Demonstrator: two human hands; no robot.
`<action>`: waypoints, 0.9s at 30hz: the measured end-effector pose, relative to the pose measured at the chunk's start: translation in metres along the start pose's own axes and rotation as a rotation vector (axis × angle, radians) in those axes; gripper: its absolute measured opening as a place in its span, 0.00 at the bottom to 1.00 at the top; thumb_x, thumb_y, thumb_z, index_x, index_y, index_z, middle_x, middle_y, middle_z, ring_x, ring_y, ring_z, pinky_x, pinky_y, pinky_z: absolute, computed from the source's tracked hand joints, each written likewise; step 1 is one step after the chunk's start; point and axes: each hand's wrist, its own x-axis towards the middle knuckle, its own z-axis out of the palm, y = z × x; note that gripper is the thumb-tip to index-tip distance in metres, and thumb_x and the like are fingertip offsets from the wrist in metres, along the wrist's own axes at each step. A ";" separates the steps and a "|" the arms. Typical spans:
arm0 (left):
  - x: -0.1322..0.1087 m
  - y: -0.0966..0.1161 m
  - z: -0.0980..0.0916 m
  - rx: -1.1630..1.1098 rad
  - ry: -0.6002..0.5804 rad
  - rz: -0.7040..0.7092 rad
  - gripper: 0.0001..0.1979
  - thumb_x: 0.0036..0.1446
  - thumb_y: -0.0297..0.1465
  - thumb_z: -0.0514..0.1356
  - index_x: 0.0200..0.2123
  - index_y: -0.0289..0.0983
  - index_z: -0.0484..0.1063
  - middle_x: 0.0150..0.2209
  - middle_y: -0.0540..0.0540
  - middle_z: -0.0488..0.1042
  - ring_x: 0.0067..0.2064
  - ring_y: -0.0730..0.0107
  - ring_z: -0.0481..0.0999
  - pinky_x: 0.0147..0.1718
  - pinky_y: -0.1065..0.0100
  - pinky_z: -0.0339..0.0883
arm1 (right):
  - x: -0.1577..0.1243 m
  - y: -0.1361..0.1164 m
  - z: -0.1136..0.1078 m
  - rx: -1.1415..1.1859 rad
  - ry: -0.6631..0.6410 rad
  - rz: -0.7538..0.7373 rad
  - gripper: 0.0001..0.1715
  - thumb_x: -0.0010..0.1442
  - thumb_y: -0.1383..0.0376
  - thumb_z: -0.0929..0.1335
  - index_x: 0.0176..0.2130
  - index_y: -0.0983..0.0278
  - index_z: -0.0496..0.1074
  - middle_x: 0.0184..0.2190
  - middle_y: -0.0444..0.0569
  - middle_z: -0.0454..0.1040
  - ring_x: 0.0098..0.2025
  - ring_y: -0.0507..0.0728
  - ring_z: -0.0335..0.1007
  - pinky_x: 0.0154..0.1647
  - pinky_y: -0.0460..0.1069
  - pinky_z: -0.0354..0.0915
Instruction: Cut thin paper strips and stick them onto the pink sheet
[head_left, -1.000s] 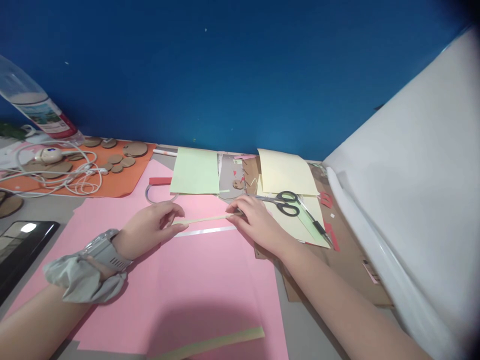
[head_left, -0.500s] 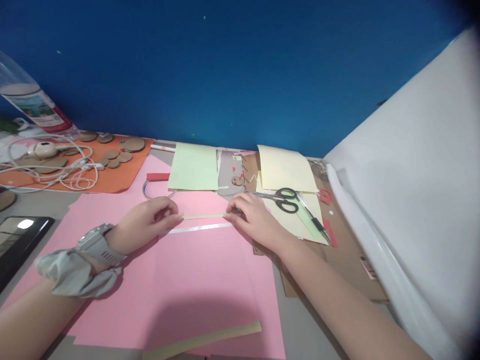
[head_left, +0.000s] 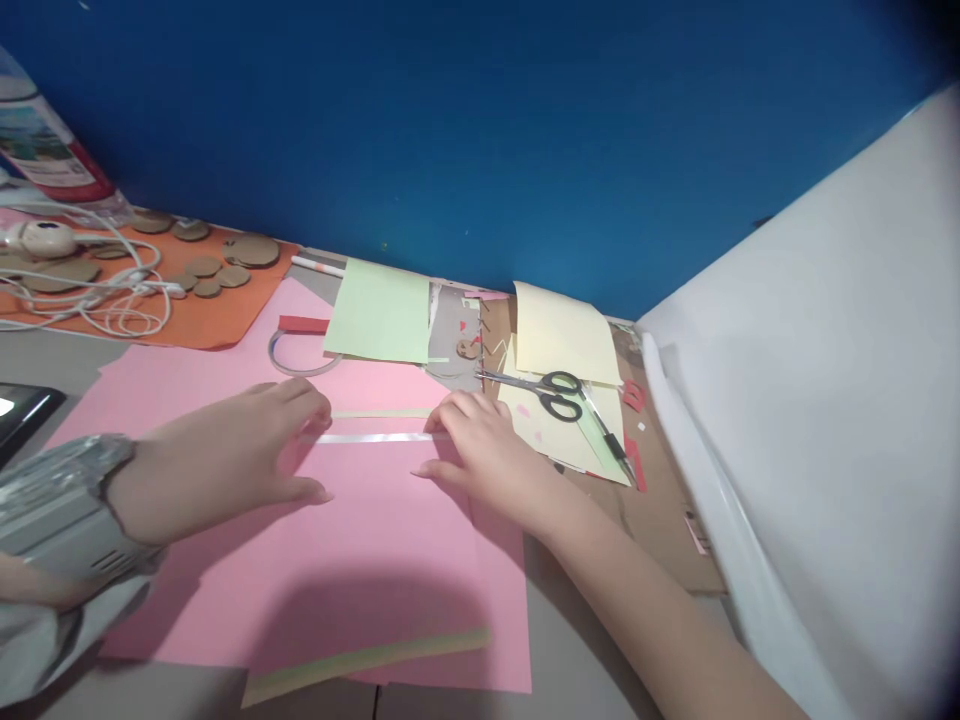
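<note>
A narrow pale yellow-green paper strip (head_left: 382, 414) lies across the pink paper (head_left: 367, 540). Just below it, nearly parallel, runs a shiny white strip (head_left: 375, 437). My left hand (head_left: 232, 450), with a grey watch (head_left: 67, 510) at the wrist, is open at the strips' left ends, thumb apart from the fingers. At their right ends my right hand (head_left: 480, 440) is open too, its fingertips at the white strip and its thumb on or just over the pink paper. My fingers hide the ends of both strips.
Black-handled scissors (head_left: 551, 393) and a pen (head_left: 606, 430) lie right of my right hand, near cream paper (head_left: 566, 335). Green paper (head_left: 379, 310) and a tape ring (head_left: 304, 350) are behind. Another yellow-green strip (head_left: 367, 660) lies in front. Earphones (head_left: 127, 290) and cardboard discs (head_left: 251, 250) sit left.
Both hands have released the pale yellow-green strip, which they pinched at its ends. Their fingers have spread and moved to the white strip. The view has shifted somewhat.
</note>
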 end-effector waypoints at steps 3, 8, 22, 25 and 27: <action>-0.003 -0.004 0.004 0.055 -0.077 -0.037 0.21 0.44 0.47 0.63 0.39 0.42 0.69 0.39 0.45 0.73 0.38 0.55 0.72 0.34 0.62 0.61 | -0.001 -0.003 -0.001 0.023 -0.008 -0.006 0.10 0.62 0.57 0.65 0.38 0.61 0.65 0.42 0.49 0.69 0.46 0.59 0.62 0.45 0.52 0.56; -0.001 -0.005 0.001 -0.043 -0.028 -0.050 0.16 0.44 0.46 0.64 0.34 0.43 0.72 0.35 0.47 0.75 0.35 0.57 0.72 0.32 0.64 0.60 | 0.000 -0.011 -0.016 0.151 -0.058 0.001 0.06 0.65 0.62 0.63 0.36 0.62 0.65 0.34 0.45 0.73 0.37 0.55 0.66 0.41 0.50 0.57; 0.015 0.090 0.041 -0.743 0.073 0.070 0.16 0.61 0.40 0.50 0.25 0.37 0.61 0.22 0.54 0.61 0.24 0.75 0.59 0.23 0.72 0.55 | -0.019 -0.002 -0.073 -0.053 0.296 0.059 0.04 0.63 0.63 0.63 0.37 0.61 0.65 0.38 0.51 0.69 0.43 0.60 0.65 0.40 0.52 0.59; 0.021 0.094 0.058 -0.735 0.155 0.095 0.10 0.59 0.37 0.52 0.30 0.37 0.65 0.24 0.53 0.63 0.25 0.75 0.58 0.24 0.71 0.55 | -0.015 -0.018 -0.059 0.026 0.005 -0.104 0.10 0.65 0.67 0.60 0.31 0.62 0.63 0.30 0.45 0.68 0.33 0.54 0.64 0.34 0.49 0.57; 0.021 0.092 0.063 -0.757 0.166 0.121 0.10 0.60 0.37 0.51 0.31 0.37 0.65 0.25 0.52 0.64 0.27 0.72 0.61 0.26 0.70 0.58 | -0.012 -0.023 -0.052 0.034 -0.069 -0.136 0.11 0.64 0.69 0.60 0.29 0.63 0.62 0.29 0.44 0.67 0.31 0.52 0.62 0.31 0.48 0.55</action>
